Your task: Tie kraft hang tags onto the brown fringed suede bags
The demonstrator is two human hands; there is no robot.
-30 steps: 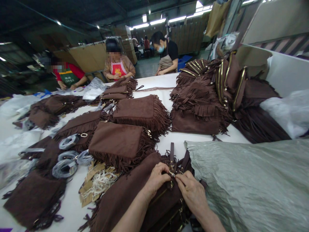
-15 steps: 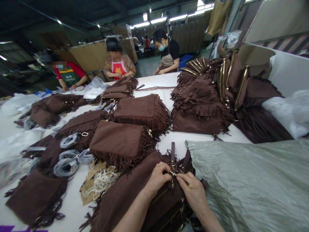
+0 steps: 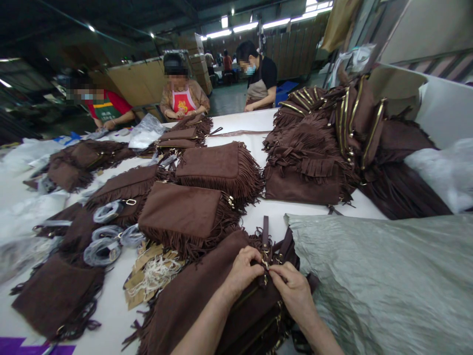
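Near the front edge of the table lies a stack of dark brown fringed bags (image 3: 192,291) with gold zippers. Over the top bag's zipper end, my left hand (image 3: 244,271) is closed, thumb and forefinger pinching the gold metal clasp (image 3: 265,264) of a short brown wrist strap (image 3: 265,231). Facing it, my right hand (image 3: 291,286) pinches at the same clasp from the other side. A small pale bit shows between the fingertips, too small to name. The strap's loose end points away from me.
Tan paper tags with white strings (image 3: 158,271) lie left of the stack. Beyond are coiled straps in plastic (image 3: 102,251) and more fringed bags (image 3: 181,207). A grey-green plastic sheet (image 3: 380,266) covers the right side. Several co-workers (image 3: 181,93) stand across the table.
Both hands stay pinched at the clasp, with only slight finger movement. The view has shifted a little. Across the table, co-workers' hands have moved slightly.
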